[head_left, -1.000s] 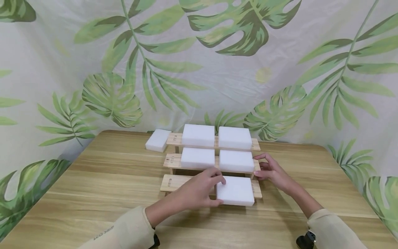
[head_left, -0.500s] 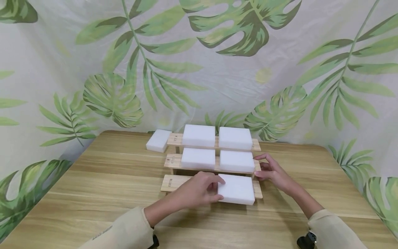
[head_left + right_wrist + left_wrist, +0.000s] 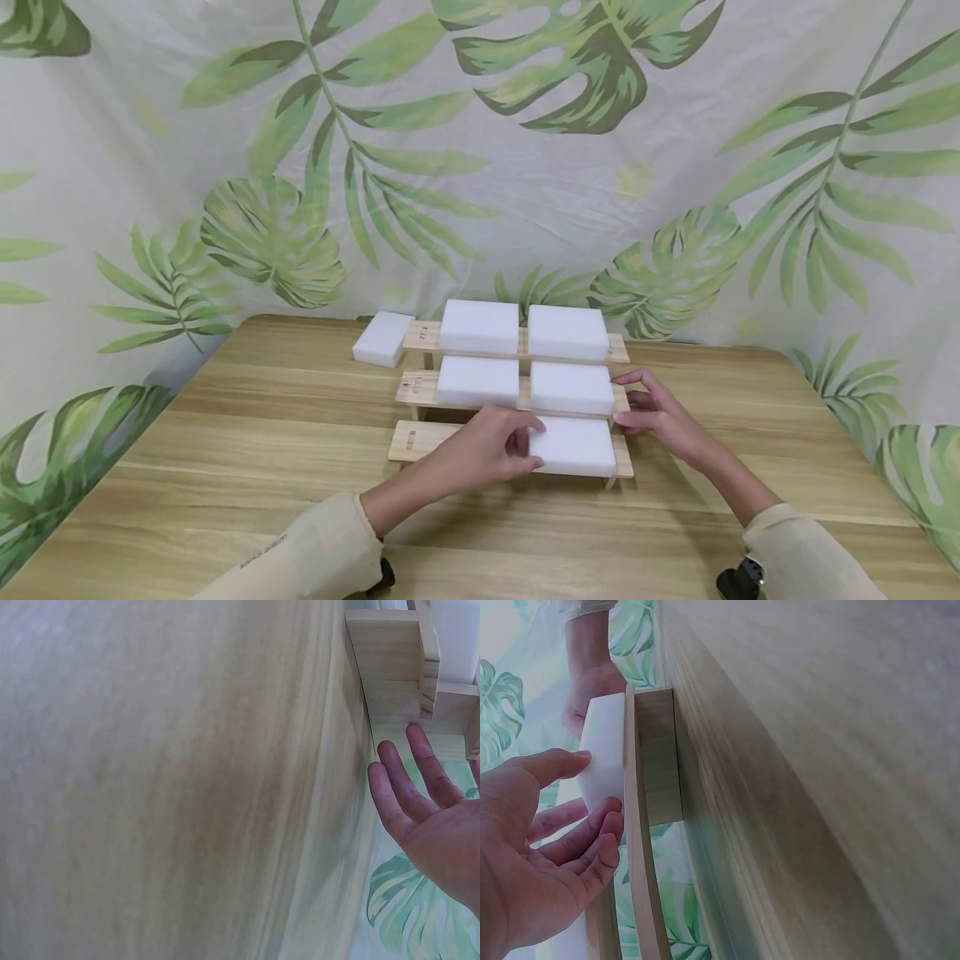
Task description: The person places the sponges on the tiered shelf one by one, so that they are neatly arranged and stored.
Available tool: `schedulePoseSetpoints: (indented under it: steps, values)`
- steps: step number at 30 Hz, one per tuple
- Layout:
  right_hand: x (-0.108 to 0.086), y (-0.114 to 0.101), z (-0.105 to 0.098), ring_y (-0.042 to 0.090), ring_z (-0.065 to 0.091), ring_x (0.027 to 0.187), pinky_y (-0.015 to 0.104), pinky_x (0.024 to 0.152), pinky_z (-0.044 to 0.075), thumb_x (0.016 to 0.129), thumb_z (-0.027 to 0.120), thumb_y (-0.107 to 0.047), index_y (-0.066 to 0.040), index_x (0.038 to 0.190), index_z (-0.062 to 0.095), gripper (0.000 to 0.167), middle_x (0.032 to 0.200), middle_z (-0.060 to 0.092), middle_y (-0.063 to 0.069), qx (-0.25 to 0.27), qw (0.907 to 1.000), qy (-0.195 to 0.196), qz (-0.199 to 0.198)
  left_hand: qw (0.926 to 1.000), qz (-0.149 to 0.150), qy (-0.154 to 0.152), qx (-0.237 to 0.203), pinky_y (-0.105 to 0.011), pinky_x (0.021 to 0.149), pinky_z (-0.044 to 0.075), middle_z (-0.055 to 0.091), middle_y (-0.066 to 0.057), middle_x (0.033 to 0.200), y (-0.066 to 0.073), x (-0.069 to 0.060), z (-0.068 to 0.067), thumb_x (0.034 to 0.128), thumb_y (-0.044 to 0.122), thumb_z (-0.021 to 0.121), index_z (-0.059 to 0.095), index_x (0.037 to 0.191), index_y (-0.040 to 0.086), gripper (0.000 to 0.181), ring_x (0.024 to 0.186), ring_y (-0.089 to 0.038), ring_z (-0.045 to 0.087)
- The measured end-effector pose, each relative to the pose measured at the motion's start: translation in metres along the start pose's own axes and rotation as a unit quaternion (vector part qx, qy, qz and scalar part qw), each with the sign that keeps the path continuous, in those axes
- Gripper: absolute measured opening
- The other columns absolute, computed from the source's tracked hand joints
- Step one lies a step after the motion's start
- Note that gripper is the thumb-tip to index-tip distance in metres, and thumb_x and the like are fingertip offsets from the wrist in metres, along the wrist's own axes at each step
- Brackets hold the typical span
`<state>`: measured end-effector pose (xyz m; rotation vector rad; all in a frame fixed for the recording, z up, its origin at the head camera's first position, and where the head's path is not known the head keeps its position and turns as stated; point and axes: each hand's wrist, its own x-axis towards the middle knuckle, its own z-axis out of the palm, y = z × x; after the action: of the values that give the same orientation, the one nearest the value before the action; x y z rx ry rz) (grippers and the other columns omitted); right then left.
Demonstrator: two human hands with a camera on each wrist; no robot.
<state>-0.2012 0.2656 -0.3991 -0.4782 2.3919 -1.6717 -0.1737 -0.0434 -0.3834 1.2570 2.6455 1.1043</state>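
In the head view a three-tier wooden stand point(image 3: 420, 437) holds white foam blocks. On the lowest tier, at the right, lies one foam block point(image 3: 576, 447). My left hand point(image 3: 480, 450) pinches that block's left end. The left wrist view shows the thumb of my left hand point(image 3: 544, 847) and its fingers against the same block point(image 3: 604, 750). At the stand's right end, my right hand point(image 3: 660, 417) grips the middle tier between thumb and index finger. Three fingers of my right hand point(image 3: 439, 817) stretch out below the tiers in the right wrist view.
Two foam blocks point(image 3: 478, 382) point(image 3: 572, 388) sit on the middle tier and two more point(image 3: 480, 327) point(image 3: 567, 333) on the top one. A loose foam block point(image 3: 381, 338) lies on the wooden table point(image 3: 247, 467), left of the stand. Behind hangs a leaf-patterned cloth point(image 3: 555, 208).
The left hand has shifted the front foam block back from overhanging the lowest tier's front edge to lying more fully on it. The right hand has stayed at the stand's end.
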Motion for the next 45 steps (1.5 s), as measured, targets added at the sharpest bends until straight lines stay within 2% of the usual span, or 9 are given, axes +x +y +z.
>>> schedulePoseSetpoints:
  steps: [3,10,20,28,32,38,41,45]
  values:
    - [0.0,0.0,0.0,0.024,0.066,0.103,0.036,0.085,0.057,0.098,0.063,-0.006,0.008,0.139,0.035,0.052,0.129,0.058,0.036,0.003,1.0,-0.001,-0.002,1.0,-0.004,0.001,0.0,-0.018,0.066,0.048,0.064,0.004,0.072,0.001,0.001,0.0,0.0879,0.008,0.082,0.071,0.113,-0.004,0.03,0.064,-0.001,0.051]
    - [0.0,0.0,0.0,0.023,0.065,0.103,0.036,0.086,0.057,0.098,0.064,-0.007,0.008,0.14,0.035,0.053,0.129,0.059,0.035,-0.002,1.0,0.001,0.002,0.9999,-0.004,0.006,0.011,-0.017,0.067,0.048,0.064,0.002,0.072,0.002,0.002,0.0,0.0879,0.009,0.082,0.071,0.113,-0.005,0.03,0.067,-0.01,0.057]
    - [0.001,0.0,0.001,0.024,0.065,0.104,0.037,0.086,0.057,0.098,0.063,-0.006,0.008,0.139,0.035,0.051,0.13,0.058,0.036,0.004,1.0,-0.001,-0.004,0.9998,-0.01,0.003,0.017,-0.018,0.067,0.048,0.064,0.002,0.071,0.002,0.002,0.0,0.0889,0.009,0.082,0.071,0.114,-0.003,0.03,0.068,-0.013,0.058]
    - [0.001,-0.001,0.002,0.019,0.066,0.102,0.036,0.085,0.057,0.099,0.063,-0.006,0.008,0.138,0.035,0.05,0.128,0.059,0.035,0.007,0.9999,-0.001,-0.007,1.0,-0.003,0.001,-0.002,-0.018,0.067,0.049,0.064,0.002,0.073,-0.001,0.002,0.0,0.0894,0.008,0.081,0.07,0.114,-0.004,0.03,0.068,-0.01,0.058]
    - [0.0,0.0,0.001,0.021,0.065,0.103,0.035,0.086,0.057,0.098,0.063,-0.006,0.008,0.138,0.035,0.051,0.129,0.058,0.036,0.008,1.0,-0.002,0.0,0.9996,-0.013,-0.002,-0.026,-0.018,0.068,0.051,0.065,0.003,0.075,-0.002,-0.001,-0.001,0.0896,0.009,0.081,0.069,0.116,-0.002,0.031,0.069,-0.005,0.057]
    - [0.0,0.0,0.001,0.023,0.065,0.105,0.036,0.086,0.057,0.099,0.062,-0.006,0.008,0.139,0.035,0.051,0.131,0.057,0.037,0.003,1.0,-0.002,0.002,0.9988,-0.025,0.007,-0.042,-0.021,0.07,0.053,0.066,0.004,0.081,0.001,-0.009,-0.014,0.0892,0.008,0.081,0.07,0.119,0.0,0.033,0.076,-0.007,0.061]
    - [0.0,0.0,0.0,0.023,0.065,0.105,0.036,0.086,0.057,0.099,0.062,-0.006,0.008,0.14,0.034,0.052,0.13,0.057,0.037,0.001,1.0,-0.002,0.003,0.9992,-0.014,0.021,-0.03,-0.023,0.069,0.054,0.065,0.004,0.082,0.002,-0.016,-0.025,0.0897,0.008,0.08,0.07,0.119,0.0,0.032,0.076,-0.008,0.061]
    - [0.0,0.0,0.0,0.023,0.065,0.104,0.036,0.086,0.057,0.099,0.062,-0.006,0.008,0.14,0.034,0.052,0.13,0.057,0.037,0.002,1.0,-0.002,0.003,0.9989,-0.011,0.042,-0.017,-0.027,0.068,0.056,0.065,0.004,0.082,0.0,-0.027,-0.043,0.0917,0.01,0.079,0.07,0.118,-0.001,0.03,0.073,-0.004,0.058]
